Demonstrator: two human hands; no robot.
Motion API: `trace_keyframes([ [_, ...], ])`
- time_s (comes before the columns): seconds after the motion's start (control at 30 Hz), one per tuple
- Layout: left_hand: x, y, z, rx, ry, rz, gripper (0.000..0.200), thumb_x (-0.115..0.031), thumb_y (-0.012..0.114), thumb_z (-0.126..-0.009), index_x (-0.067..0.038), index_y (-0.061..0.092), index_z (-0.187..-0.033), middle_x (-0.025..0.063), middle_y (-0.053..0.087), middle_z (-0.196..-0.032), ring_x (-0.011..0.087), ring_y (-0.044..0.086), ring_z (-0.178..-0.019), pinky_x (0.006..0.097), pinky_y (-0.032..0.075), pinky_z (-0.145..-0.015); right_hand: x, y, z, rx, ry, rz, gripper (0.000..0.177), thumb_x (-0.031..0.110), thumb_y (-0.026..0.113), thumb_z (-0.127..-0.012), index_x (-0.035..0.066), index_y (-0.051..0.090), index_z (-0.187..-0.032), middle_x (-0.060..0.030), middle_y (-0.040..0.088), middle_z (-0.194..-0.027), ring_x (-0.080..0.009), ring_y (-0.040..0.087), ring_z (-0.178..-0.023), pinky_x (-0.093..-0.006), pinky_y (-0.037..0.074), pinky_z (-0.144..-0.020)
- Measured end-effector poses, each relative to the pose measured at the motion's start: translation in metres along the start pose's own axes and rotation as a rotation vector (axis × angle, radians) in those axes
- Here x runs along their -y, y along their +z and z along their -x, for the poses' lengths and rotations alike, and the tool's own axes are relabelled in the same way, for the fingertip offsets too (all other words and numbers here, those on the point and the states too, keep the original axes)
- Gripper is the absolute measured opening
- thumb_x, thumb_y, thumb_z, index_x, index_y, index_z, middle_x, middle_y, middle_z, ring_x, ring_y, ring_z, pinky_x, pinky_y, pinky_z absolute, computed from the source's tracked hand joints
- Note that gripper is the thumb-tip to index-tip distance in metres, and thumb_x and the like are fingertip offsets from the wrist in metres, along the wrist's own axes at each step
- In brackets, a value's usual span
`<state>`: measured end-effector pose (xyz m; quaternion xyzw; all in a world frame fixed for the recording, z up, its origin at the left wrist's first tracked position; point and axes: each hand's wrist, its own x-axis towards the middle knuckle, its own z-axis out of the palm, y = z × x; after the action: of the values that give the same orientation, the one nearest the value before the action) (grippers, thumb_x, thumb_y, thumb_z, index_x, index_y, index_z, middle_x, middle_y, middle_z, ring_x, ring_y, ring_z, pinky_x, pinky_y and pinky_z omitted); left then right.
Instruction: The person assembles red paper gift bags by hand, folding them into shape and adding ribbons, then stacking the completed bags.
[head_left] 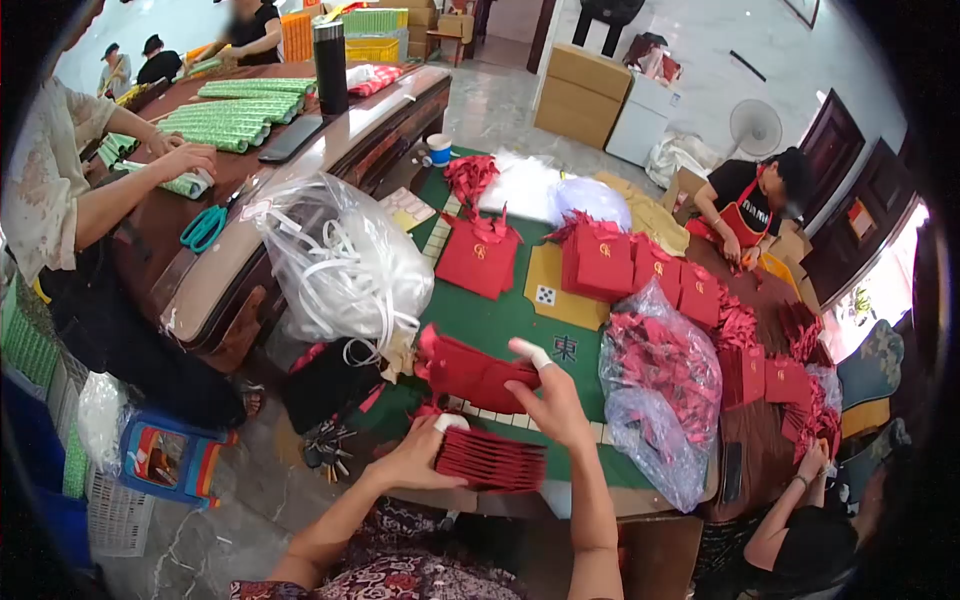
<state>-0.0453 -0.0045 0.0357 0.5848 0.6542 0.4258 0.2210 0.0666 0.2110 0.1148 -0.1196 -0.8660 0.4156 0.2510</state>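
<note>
My left hand [418, 458] grips a neat stack of flat red pouches [490, 462] at its left end, their edges turned up toward me. A white cover sits on one of its fingertips. Just above the stack, more red pouches [470, 378] lie at a slant over the green table. The thumb of my right hand [555, 400] lies on their right end, while the index finger, also in a white cover, stretches past the far edge; its other fingers are hidden. Farther back stand piles of finished red pouches [478, 258] with gold emblems and ribbon ties.
A clear bag of white ribbon [345, 265] stands left of the mat, and a plastic bag of red pouches [660, 375] lies right. Co-workers sit at the right. Another person at left handles green patterned tubes [240, 110] near teal scissors [204, 229] and a black tumbler [330, 68].
</note>
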Motion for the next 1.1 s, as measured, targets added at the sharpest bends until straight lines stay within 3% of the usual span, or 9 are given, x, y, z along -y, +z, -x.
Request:
trace_keyframes([
  [0.03,0.001,0.001,0.000,-0.003,0.021,0.003,0.077,-0.032,0.088,-0.063,-0.009,0.046,-0.124,0.0135,0.054,-0.119,0.0342,0.048,-0.118,0.0430,0.034,-0.105,-0.003,-0.005,0.008,0.058,-0.049,-0.014,0.040,0.003,0.069,-0.085,0.003,0.060,-0.123,-0.0118,0.063,-0.099,-0.0212,0.063,-0.087,-0.0328,0.050,-0.075],
  [0.07,0.001,0.000,-0.001,0.014,0.014,0.003,0.079,-0.032,0.088,-0.063,-0.009,0.046,-0.125,0.0139,0.053,-0.120,0.0348,0.049,-0.118,0.0430,0.034,-0.105,-0.004,-0.013,0.017,0.167,0.038,-0.008,0.038,0.003,0.068,-0.086,0.002,0.061,-0.123,-0.0079,0.061,-0.097,-0.0160,0.061,-0.085,-0.0297,0.050,-0.075],
  [0.2,-0.007,-0.003,0.000,-0.006,-0.013,-0.021,0.081,-0.032,0.088,-0.062,-0.007,0.045,-0.126,0.0157,0.052,-0.121,0.0359,0.049,-0.118,0.0430,0.036,-0.104,-0.015,-0.018,0.049,0.162,0.260,-0.229,0.032,0.002,0.062,-0.089,0.002,0.062,-0.121,-0.0019,0.059,-0.099,-0.0107,0.058,-0.087,-0.0272,0.048,-0.077],
  [0.33,-0.008,-0.002,0.001,-0.020,-0.004,-0.019,0.081,-0.033,0.086,-0.064,-0.008,0.043,-0.128,0.0170,0.050,-0.122,0.0396,0.046,-0.121,0.0461,0.034,-0.106,-0.013,-0.018,0.064,0.158,0.268,-0.305,0.029,0.002,0.059,-0.091,0.002,0.062,-0.120,-0.0030,0.059,-0.102,-0.0117,0.058,-0.090,-0.0272,0.047,-0.079],
  [0.53,-0.011,0.002,0.006,-0.061,-0.019,-0.135,0.102,-0.033,0.090,-0.062,-0.006,0.029,-0.140,0.0200,0.047,-0.128,0.0397,0.043,-0.126,0.0447,0.034,-0.107,-0.012,-0.017,0.068,0.164,0.162,-0.140,0.026,0.001,0.056,-0.093,0.001,0.060,-0.119,-0.0046,0.059,-0.105,-0.0145,0.058,-0.098,-0.0280,0.046,-0.086],
  [0.6,-0.007,0.005,0.010,-0.077,-0.035,-0.069,0.112,-0.033,0.091,-0.062,-0.004,0.021,-0.144,0.0225,0.042,-0.132,0.0392,0.041,-0.128,0.0447,0.034,-0.108,-0.013,-0.015,0.069,0.138,0.234,-0.281,0.025,0.002,0.055,-0.093,0.001,0.058,-0.118,-0.0053,0.057,-0.107,-0.0157,0.056,-0.102,-0.0285,0.044,-0.091],
  [0.83,-0.001,0.013,0.016,-0.110,-0.063,-0.094,0.118,-0.033,0.093,-0.060,-0.004,0.017,-0.145,0.0246,0.039,-0.134,0.0370,0.042,-0.129,0.0444,0.035,-0.108,-0.009,-0.014,0.081,0.155,0.197,-0.292,0.022,0.002,0.052,-0.095,0.001,0.056,-0.117,-0.0047,0.057,-0.110,-0.0139,0.054,-0.104,-0.0287,0.042,-0.095],
  [0.9,0.002,0.016,0.017,-0.172,-0.028,0.022,0.123,-0.038,0.089,-0.064,-0.001,0.011,-0.150,0.0268,0.035,-0.141,0.0424,0.039,-0.130,0.0458,0.032,-0.111,-0.016,-0.011,0.084,0.155,0.287,-0.416,0.024,0.002,0.051,-0.095,0.001,0.056,-0.119,-0.0037,0.058,-0.110,-0.0126,0.054,-0.105,-0.0285,0.042,-0.096],
  [1.1,-0.013,0.003,0.009,-0.067,-0.039,-0.156,0.128,-0.035,0.089,-0.063,-0.002,0.006,-0.154,0.0250,0.036,-0.138,0.0422,0.039,-0.128,0.0465,0.034,-0.109,-0.016,-0.004,0.083,0.052,0.323,-0.425,0.023,0.008,0.053,-0.097,-0.001,0.059,-0.118,-0.0068,0.060,-0.109,-0.0158,0.057,-0.105,-0.0281,0.042,-0.096],
])
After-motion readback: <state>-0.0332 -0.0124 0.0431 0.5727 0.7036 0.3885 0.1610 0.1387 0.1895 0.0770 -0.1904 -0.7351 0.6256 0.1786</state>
